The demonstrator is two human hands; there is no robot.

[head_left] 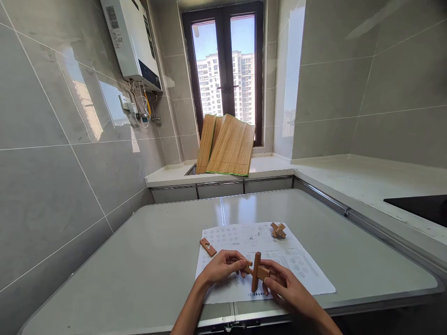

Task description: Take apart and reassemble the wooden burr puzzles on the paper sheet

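On grey table (139, 260), sheet (303, 267) lies near front edge. Left hand (221, 267), right hand (288, 288) above sheet, both pinching puzzle (256, 272) between them, one stick upright. Knot (278, 230) at sheet's far edge; piece (208, 247) at left edge.

A grey table (146, 260) is filling the lower half of the frame, with a seam running down its middle. A printed paper sheet (300, 265) is lying flat on it at lower centre. A notched wooden piece (208, 247) is resting across the sheet's left edge, and a small cross-shaped wooden puzzle (278, 230) is sitting on the sheet's upper right part.
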